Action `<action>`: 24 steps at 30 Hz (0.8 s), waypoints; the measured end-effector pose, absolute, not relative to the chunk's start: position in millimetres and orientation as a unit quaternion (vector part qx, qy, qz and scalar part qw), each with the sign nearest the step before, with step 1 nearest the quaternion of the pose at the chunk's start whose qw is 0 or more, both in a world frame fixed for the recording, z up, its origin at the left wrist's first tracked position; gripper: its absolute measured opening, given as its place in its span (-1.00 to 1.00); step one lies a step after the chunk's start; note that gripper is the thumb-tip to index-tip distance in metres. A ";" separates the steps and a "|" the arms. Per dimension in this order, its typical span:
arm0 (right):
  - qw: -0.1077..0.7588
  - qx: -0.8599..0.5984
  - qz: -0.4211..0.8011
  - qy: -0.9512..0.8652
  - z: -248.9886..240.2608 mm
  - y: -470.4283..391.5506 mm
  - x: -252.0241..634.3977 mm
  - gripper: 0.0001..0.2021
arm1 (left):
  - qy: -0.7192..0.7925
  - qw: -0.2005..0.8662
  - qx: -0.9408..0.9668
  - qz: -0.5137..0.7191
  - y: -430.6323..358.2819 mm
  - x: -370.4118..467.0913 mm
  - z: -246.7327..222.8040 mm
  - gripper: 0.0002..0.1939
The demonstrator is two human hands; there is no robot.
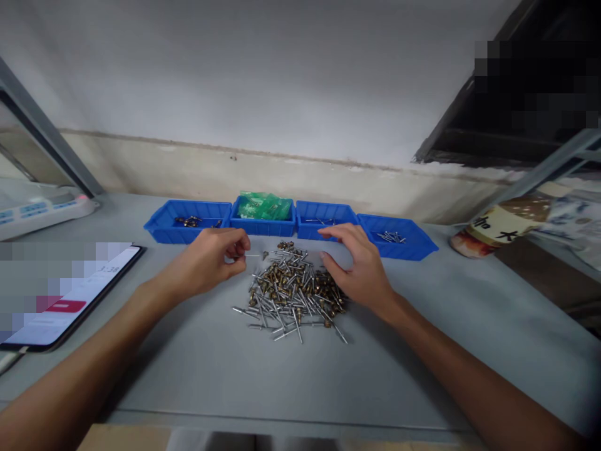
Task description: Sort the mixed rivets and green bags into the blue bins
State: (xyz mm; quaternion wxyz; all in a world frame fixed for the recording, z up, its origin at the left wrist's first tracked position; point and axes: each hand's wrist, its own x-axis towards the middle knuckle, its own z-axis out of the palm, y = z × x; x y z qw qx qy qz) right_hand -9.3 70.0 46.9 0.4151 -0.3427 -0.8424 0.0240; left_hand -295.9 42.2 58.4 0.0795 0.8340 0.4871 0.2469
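Observation:
A mixed pile of silver rivets and brass-coloured screws (291,288) lies on the grey table (225,369). At the pile's upper left, my left hand (213,260) is closed in a pinch, with a thin silver rivet (252,255) sticking out to the right of its fingertips. My right hand (359,266) hovers at the pile's right side, thumb and fingers apart, nothing between them. Behind the pile stand blue bins: one with brass-coloured pieces (188,222), one with a green bag (263,205), and two holding silver rivets (322,221), (391,237).
A large phone (89,294) with a cable lies at the left, below a white power strip (42,210). At the right stands a labelled jar or cup (500,225) beside a plastic bag (577,213). A wall rises behind the bins.

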 end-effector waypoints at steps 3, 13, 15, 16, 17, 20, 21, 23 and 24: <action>0.387 -0.329 0.049 -0.860 47.5 65.9 -12.2 -0.81 | 0.466 0.100 0.821 0.313 36.7 -279.0 57.0 -0.93; 0.283 -0.267 0.143 -0.910 48.6 48.3 -28.7 -0.87 | 0.368 0.120 0.829 0.404 21.0 -244.4 45.4 -0.91; 0.287 -0.270 0.156 -0.906 48.0 47.1 -29.4 -0.85 | 0.363 0.123 0.828 0.409 19.9 -243.8 45.6 -0.92; 0.290 -0.273 0.164 -0.902 48.0 46.7 -29.6 -0.85 | 0.362 0.125 0.827 0.411 19.5 -243.8 45.9 -0.93; 0.295 -0.276 0.170 -0.899 48.3 46.5 -29.7 -0.86 | 0.363 0.127 0.826 0.412 19.3 -243.9 46.2 -0.94; 0.312 -0.284 0.173 -0.890 49.6 46.6 -29.5 -0.87 | 0.365 0.131 0.824 0.412 19.3 -245.0 47.3 -0.96; 0.319 -0.286 0.169 -0.887 50.0 46.8 -29.3 -0.88 | 0.367 0.132 0.823 0.412 19.5 -245.6 47.6 -0.97; 0.333 -0.292 0.160 -0.882 50.2 47.6 -28.7 -0.90 | 0.372 0.132 0.823 0.409 20.0 -246.9 48.0 -0.97; 0.336 -0.294 0.155 -0.881 49.9 48.2 -28.3 -0.90 | 0.374 0.134 0.823 0.405 20.3 -247.5 48.0 -0.96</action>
